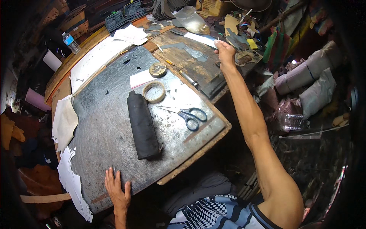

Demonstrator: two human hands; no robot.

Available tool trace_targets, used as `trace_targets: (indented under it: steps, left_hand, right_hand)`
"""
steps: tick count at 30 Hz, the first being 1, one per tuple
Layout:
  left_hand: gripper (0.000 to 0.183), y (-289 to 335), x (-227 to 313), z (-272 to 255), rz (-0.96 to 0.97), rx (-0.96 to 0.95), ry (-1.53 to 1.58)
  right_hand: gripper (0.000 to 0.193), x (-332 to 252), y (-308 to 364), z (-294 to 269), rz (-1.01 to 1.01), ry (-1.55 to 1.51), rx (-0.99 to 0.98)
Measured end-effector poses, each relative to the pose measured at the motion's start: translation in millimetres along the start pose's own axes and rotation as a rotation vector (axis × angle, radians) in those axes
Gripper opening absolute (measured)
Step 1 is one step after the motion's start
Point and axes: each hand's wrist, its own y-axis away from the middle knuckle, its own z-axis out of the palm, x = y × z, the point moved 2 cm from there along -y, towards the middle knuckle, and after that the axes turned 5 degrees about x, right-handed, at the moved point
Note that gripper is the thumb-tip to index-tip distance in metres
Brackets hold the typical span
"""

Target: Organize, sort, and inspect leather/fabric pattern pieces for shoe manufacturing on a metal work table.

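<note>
My right hand [225, 54] is stretched out to the far right, fingers pinched on the end of a flat white strip [200, 39] that lies over the wooden table [192, 72]. Whether the strip is paper or a ruler I cannot tell. My left hand [117, 189] rests on the near left part of the grey metal-topped table [103, 141], fingers spread and holding nothing. Between the hands lie a black cylindrical pouch [142, 124], dark-handled scissors [188, 116], a roll of tape [154, 92] and a round tin or second roll [158, 70].
White sheets [72, 183] hang over the left edge, beside a cream piece [64, 120]. Farther back are a water bottle [71, 42], stacked white paper [131, 35] and a clear plastic bag [191, 20]. Dark scraps [237, 40] lie near my right hand. Wrapped rolls [309, 72] stand right.
</note>
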Motion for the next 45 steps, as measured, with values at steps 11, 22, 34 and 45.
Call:
trace_targets:
  steps: [11,22,34,45]
  left_hand:
    - [0.054,-1,-4,1,0.023,-0.034,-0.002]
    - [0.057,-8,-2,-5,0.048,-0.031,0.042]
    - [0.059,-9,-3,-6,0.055,-0.016,0.070]
    - [0.056,-9,-4,-6,0.067,-0.017,0.068]
  right_hand:
    - [0.019,75,-82,100,0.155,0.308,-0.228]
    - [0.047,111,-100,150,-0.396,1.269,-0.722]
    - [0.052,108,-112,172,-0.215,1.501,-0.877]
    - [0.039,88,-118,111,-0.206,1.268,-0.686]
